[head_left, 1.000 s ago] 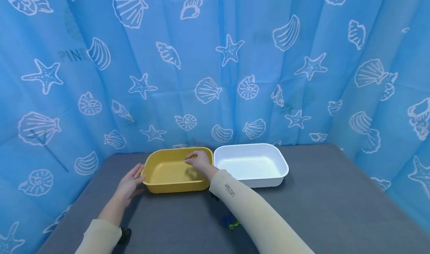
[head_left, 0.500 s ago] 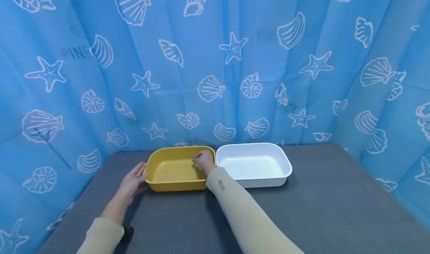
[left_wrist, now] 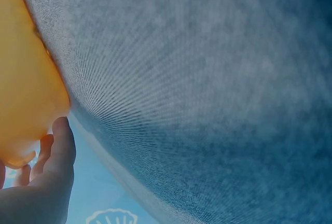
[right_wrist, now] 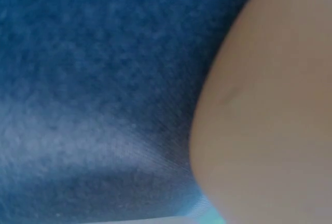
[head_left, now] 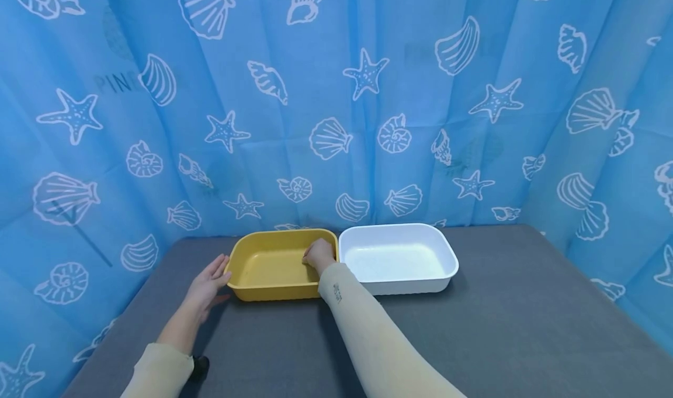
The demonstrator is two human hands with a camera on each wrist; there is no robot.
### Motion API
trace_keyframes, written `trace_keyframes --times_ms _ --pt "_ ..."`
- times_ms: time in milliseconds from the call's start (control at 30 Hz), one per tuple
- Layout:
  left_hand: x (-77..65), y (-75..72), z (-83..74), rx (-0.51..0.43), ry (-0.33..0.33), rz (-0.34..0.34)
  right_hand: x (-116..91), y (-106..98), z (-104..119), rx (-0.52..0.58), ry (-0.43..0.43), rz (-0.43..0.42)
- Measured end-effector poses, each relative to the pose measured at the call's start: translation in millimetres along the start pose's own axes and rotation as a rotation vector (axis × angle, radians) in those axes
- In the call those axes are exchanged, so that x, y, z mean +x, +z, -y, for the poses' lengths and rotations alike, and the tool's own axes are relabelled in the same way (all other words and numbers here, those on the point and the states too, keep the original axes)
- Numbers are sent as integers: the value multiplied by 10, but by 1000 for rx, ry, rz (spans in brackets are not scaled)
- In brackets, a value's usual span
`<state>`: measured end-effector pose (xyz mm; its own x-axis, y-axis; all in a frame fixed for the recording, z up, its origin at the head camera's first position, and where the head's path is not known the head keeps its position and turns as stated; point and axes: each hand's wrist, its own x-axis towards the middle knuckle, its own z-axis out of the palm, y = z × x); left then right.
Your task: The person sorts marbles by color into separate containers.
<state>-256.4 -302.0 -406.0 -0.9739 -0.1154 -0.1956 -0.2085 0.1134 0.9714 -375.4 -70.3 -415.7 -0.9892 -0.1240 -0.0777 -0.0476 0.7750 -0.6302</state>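
A yellow bin stands at the back of the table. Alongside its left end is my left hand, fingers fairly straight and touching the outer wall; the left wrist view has these fingers against the yellow plastic. My right hand reaches down inside the bin near its right end, fingers bent downward. Its fingertips are mostly hidden, so whether they pinch anything cannot be told. In the right wrist view only blurred bare skin shows beside the cloth.
A white bin adjoins the yellow one on the right. Grey cloth covers the table. Behind hangs a blue curtain with shell prints. The right forearm crosses the table's middle.
My right hand has moved slightly right and lower inside the yellow bin. The forearm now covers the small blue and green things on the table. My left hand stays at the bin.
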Motion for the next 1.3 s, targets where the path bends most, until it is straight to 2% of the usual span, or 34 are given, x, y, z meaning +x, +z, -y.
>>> trace_keyframes --times_ms 67,200,233,267,367,467,500,600,767,1000,1133,1300 --pt "-2 3 -4 7 -4 -14 14 -7 -5 -8 -2 10" --pt "-6 -4 -12 6 -13 -10 146 42 -65 74 35 30" --pt "-10 -4 -15 5 -17 -9 196 67 -91 101 39 24" --pt "-8 -7 -15 1 -18 -1 334 175 -199 152 0 -19" --pt "1 5 -6 -2 -17 3 353 153 -214 266 8 -49" --pt "8 19 5 7 -7 -8 177 -11 -106 369 10 -86" --pt "5 21 4 10 -2 -9 -3 -171 36 379 58 -69" --pt "-3 11 7 22 5 -11 -227 -363 181 416 23 -99" --pt "-10 -7 9 15 -2 10 -504 -612 287 475 -41 -47" --pt "-13 -8 26 7 -10 6 -752 -777 135 480 -148 67" --pt "-6 -15 35 11 -9 6 -900 -842 -21 474 -206 145" --pt "4 -1 11 6 -11 14 -1076 -899 -242 427 -280 202"
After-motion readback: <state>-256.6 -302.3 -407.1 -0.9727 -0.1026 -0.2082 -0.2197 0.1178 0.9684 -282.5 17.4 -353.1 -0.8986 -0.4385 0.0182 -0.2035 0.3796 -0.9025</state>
